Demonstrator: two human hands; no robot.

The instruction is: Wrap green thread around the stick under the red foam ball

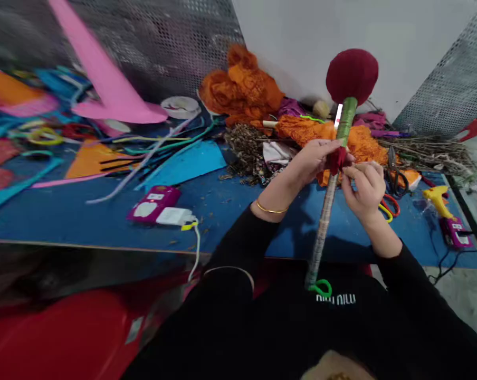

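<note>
A long stick (324,224) leans upright against my lap, its lower shaft wrapped in greyish material. A dark red ball (352,76) tops it, with a green wrapped section (346,121) just beneath. My left hand (315,157) is closed around the shaft below the green section, at a bright red strip (337,160) wound there. My right hand (365,187) is pinched closed at the right side of that strip; the part between its fingertips is mostly hidden. At the stick's bottom end a green loop (322,288) shows against my black top.
Orange mesh fabric (242,89) and dried stems (432,150) lie along the back. Dark scissors (396,171), red-and-yellow scissors (389,207) and a yellow glue gun (439,200) lie right. A purple power box (154,203), blue sheet (187,163) and pink cone (107,79) are left.
</note>
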